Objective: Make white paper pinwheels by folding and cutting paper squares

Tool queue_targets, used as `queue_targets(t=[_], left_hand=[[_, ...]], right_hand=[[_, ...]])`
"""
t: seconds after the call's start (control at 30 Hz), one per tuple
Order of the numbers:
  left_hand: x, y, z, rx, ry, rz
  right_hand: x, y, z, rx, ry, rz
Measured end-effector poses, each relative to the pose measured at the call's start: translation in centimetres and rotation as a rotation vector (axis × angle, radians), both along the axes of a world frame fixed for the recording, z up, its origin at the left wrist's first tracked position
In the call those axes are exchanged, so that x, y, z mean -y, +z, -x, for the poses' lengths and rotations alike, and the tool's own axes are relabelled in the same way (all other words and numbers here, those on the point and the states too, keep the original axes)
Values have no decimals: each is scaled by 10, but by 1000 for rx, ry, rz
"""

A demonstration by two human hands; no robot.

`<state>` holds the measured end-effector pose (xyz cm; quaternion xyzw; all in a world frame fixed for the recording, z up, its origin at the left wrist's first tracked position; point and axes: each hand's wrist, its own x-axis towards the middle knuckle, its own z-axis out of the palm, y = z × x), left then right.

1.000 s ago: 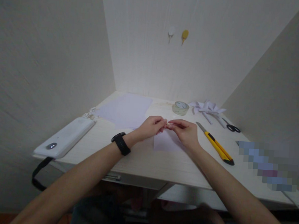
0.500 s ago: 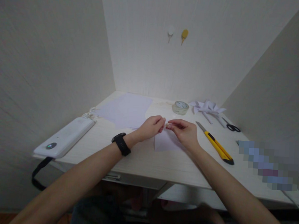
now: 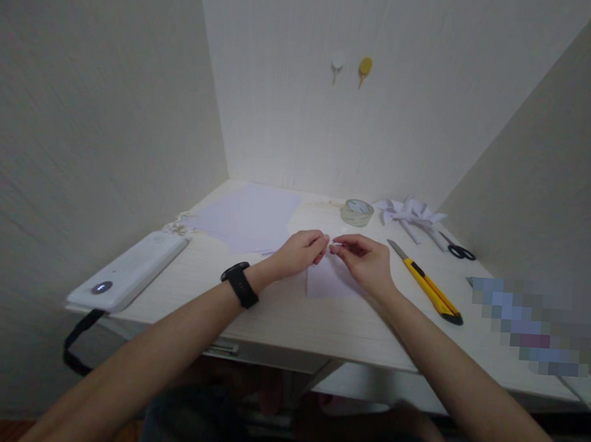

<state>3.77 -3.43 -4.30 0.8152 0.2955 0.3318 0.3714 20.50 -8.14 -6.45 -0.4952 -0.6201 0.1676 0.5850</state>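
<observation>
1. Left hand (image 3: 307, 251) is holding its fingers curled; right hand (image 3: 370, 260) is facing it, fingertips near (cannot tell whether either is gripping).
2. White paper sheet (image 3: 329, 282) is lying beneath both.

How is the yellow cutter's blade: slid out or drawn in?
Out: a grey blade shows beyond the front of the yellow handle, on the desk beside the right hand.

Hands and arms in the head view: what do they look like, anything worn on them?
The left hand and right hand are gloveless, and no sleeves show on the forearms. A black watch with a broad strap circles the left wrist; the right wrist is bare.
</observation>
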Motion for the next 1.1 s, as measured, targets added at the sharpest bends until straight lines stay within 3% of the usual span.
queue_targets(t=[0.3,0.53,0.9,1.1], left_hand=[[0,-1,-1,55,15,-5],[-1,-1,-2,-24,82,-58],[6,-2,0,38,43,-130],[6,-1,-4,51,57,-59]], right_hand=[[2,1,0,2,18,3],[4,-3,2,168,-33,-72],[3,2,5,-113,-2,19],[11,8,6,160,-72,-154]])
